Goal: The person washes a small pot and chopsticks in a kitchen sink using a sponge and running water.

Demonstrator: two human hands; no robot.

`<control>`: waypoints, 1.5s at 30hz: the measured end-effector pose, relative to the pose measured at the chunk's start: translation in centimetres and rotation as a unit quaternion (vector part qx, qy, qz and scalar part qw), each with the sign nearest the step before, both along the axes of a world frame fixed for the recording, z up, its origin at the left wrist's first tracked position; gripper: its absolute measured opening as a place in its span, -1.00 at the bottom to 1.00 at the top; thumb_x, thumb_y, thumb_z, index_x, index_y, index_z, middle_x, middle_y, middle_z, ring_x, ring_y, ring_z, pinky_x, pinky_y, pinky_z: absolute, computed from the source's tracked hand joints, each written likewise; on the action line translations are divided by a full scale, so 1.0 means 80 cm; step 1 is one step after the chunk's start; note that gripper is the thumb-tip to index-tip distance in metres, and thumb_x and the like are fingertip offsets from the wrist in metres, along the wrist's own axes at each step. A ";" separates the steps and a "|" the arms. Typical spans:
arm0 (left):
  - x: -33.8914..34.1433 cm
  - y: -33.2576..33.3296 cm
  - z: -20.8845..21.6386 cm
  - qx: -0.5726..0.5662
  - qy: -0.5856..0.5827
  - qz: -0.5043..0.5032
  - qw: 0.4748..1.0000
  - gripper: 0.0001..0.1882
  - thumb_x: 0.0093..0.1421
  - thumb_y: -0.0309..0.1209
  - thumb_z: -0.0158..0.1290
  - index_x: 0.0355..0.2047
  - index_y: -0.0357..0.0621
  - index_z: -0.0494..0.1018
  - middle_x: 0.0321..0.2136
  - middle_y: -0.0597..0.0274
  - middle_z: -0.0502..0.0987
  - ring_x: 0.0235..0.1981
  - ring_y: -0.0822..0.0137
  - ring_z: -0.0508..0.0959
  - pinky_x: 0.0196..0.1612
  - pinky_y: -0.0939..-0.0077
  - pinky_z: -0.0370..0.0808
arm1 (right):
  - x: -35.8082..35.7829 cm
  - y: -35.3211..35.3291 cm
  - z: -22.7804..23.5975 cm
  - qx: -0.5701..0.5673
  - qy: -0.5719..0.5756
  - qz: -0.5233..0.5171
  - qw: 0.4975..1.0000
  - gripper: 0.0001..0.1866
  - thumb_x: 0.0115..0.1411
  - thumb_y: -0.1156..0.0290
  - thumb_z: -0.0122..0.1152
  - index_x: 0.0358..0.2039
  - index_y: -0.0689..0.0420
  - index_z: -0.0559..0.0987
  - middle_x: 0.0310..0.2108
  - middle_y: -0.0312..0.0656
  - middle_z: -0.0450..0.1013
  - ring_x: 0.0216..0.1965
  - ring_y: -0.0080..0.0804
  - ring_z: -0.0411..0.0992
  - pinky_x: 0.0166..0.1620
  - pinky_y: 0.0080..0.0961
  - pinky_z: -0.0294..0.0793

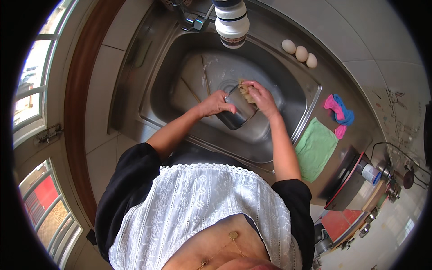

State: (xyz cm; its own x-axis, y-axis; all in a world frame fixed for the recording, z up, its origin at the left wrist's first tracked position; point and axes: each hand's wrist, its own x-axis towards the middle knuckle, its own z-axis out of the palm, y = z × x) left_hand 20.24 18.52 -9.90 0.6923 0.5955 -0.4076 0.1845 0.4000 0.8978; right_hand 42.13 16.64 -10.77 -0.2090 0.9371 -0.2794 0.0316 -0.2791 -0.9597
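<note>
Head view, looking down into a steel sink (163, 96) across the middle of the frame. A dark, shiny metal pot (234, 119) sits tilted near the centre, inside the basin; whether its base touches the floor, cannot tell.

Left hand (216, 104), centre of frame: clamped on the pot near its rim, thumb laid along the side, fingers partly hidden. Right hand (262, 100), just right of centre: fingers closed around a yellowish scrubbing pad (247, 94), held at the pot's upper right edge.

Handling, judged by eye: pot looks stiff, thin-walled, fairly light; likely slippery if wet. Best hold seems to be the rim, thumb against the wall, where the left hand has it. Denting a bigger worry than breaking. Pad looks soft and crumpled, easily squeezed; a full-hand pinch suits it.

Around them: two thin sticks (205, 74) in the basin, left of the pot; tap (196, 22) and white cylindrical fitting (231, 24) at top; three eggs (301, 54) upper right; green cloth (317, 148) right, with a pink-and-blue cloth (345, 116) just above it.
</note>
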 end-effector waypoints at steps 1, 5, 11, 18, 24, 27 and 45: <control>-0.002 -0.002 -0.001 0.001 -0.007 -0.005 1.000 -0.53 -0.08 -0.09 0.31 -0.43 -0.31 0.54 -0.52 0.39 0.52 -0.43 0.58 0.44 -0.36 0.62 0.40 | 0.008 0.006 -0.005 -0.032 0.057 0.024 0.998 -0.72 0.23 0.33 -0.01 -0.10 0.13 0.50 -0.12 -0.32 0.46 -0.09 -0.61 0.37 0.01 -0.63 0.29; -0.008 0.001 -0.001 -0.123 -0.063 0.051 0.989 -0.59 0.01 -0.20 0.26 -0.28 -0.29 0.51 -0.39 0.27 0.57 -0.37 0.46 0.53 -0.25 0.55 0.48 | 0.039 -0.030 -0.056 -0.273 0.181 -0.138 0.935 -0.61 0.23 0.17 0.00 0.00 0.08 0.46 -0.10 -0.32 0.44 -0.03 -0.52 0.36 0.00 -0.58 0.31; 0.023 -0.014 -0.003 -0.352 -0.235 0.322 0.847 -0.58 0.23 -0.09 -0.01 -0.14 -0.20 0.44 -0.22 0.22 0.53 -0.20 0.34 0.52 -0.04 0.38 0.46 | -0.019 -0.079 -0.053 -0.183 0.399 -0.339 0.832 -0.51 0.30 0.00 -0.23 0.12 -0.02 0.33 0.07 -0.31 0.34 0.09 -0.40 0.30 0.14 -0.36 0.26; 0.071 -0.017 -0.006 -0.420 -0.227 0.482 0.735 -0.55 0.32 -0.06 -0.21 -0.05 -0.18 0.35 -0.09 0.18 0.45 -0.05 0.26 0.44 0.09 0.34 0.37 | -0.091 -0.090 -0.035 -0.014 0.103 -0.436 0.894 -0.34 0.33 0.02 -0.23 0.31 0.08 -0.06 0.32 -0.03 -0.16 0.35 -0.20 -0.20 0.30 -0.25 -0.15; 0.091 -0.037 -0.002 -0.313 -0.181 0.401 0.842 -0.61 0.34 -0.18 -0.20 -0.05 -0.27 0.32 -0.16 0.14 0.47 -0.16 0.32 0.47 -0.05 0.43 0.43 | -0.099 -0.077 -0.018 0.152 -0.261 -0.308 0.902 -0.51 0.32 0.20 -0.15 0.21 0.09 0.19 0.31 0.05 -0.14 0.34 0.03 -0.22 0.29 -0.19 -0.13; 0.094 -0.050 -0.020 -0.218 -0.062 0.347 0.910 -0.66 0.32 -0.21 -0.16 -0.14 -0.25 0.40 -0.27 0.23 0.51 -0.26 0.44 0.47 -0.15 0.54 0.43 | -0.095 -0.073 -0.021 0.191 -0.340 -0.253 0.885 -0.61 0.25 0.30 -0.05 0.08 0.07 0.35 0.28 0.01 -0.03 0.29 0.05 -0.08 0.27 -0.15 -0.05; 0.023 -0.021 -0.009 -0.365 -0.216 0.298 0.855 -0.39 0.20 0.11 -0.09 0.02 -0.13 0.34 -0.07 0.18 0.47 -0.06 0.27 0.47 0.04 0.29 0.41 | -0.030 -0.091 -0.050 -0.150 0.169 -0.384 0.895 -0.45 0.32 0.11 -0.15 0.19 0.19 0.20 0.13 -0.18 0.25 0.13 -0.41 0.22 0.17 -0.50 0.14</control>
